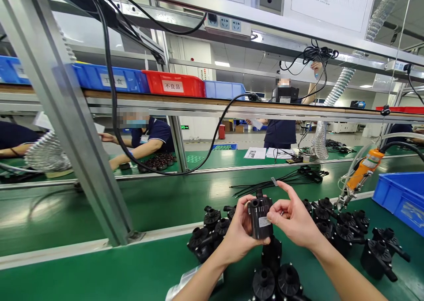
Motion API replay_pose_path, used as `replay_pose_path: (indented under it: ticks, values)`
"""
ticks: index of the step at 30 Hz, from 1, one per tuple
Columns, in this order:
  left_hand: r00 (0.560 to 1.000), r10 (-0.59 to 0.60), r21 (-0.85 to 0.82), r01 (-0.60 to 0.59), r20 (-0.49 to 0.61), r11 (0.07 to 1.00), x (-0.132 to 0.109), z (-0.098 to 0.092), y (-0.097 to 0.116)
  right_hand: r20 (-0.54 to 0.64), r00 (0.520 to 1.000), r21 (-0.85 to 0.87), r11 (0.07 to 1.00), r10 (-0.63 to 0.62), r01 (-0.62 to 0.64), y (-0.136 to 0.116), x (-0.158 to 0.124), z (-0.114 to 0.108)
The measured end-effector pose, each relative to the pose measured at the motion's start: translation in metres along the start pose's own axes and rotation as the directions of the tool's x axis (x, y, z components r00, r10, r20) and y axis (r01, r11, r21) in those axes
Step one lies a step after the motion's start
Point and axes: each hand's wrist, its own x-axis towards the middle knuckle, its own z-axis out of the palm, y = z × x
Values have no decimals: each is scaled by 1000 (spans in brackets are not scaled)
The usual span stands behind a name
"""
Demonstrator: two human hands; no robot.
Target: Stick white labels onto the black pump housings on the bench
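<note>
One black pump unit (260,213), upright, white label (264,222) facing the viewer, held above the table (132,274) at centre. Left hand (237,239): fingers wrapped around the unit's side and base, gripping it. Right hand (296,221): thumb against the label's edge, index finger raised, remaining fingers curled; whether they pinch anything cannot be told. At the raised fingertip, one small grey strip (274,182), possibly adhering to it, possibly lying farther back. Further black units, standing on the table: a left cluster (200,243), a near group (264,284) below the held piece, a right cluster (377,259). Black cables (308,174), one bundle, behind the hands. Orange tool (366,168), one, tilted, above the right cluster. Blue bin (400,204), one, at far right. Red bin (192,87), one, on the shelf (205,103) above.
</note>
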Motion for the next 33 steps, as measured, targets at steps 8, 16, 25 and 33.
replay_pose_path:
  ticks: [8, 16, 25, 33]
  values:
    - [1000, 13, -13, -13, 14, 1000, -2, 0, -2, -92, 993, -147, 988, -68, 54, -5, -7, 8]
    - [1000, 26, 5, -26, 12, 1000, -1, -4, -4, -108, 982, -387, 916, -157, 104, -8, -9, 6]
    - [993, -67, 197, 47, 95, 979, -4, -3, -12, -21, 1000, -406, 914, 5, -13, 22, 14, 2]
    - [941, -298, 409, 211, 162, 888, 5, -26, 6, 357, 922, -526, 848, 153, 62, 42, 21, -18]
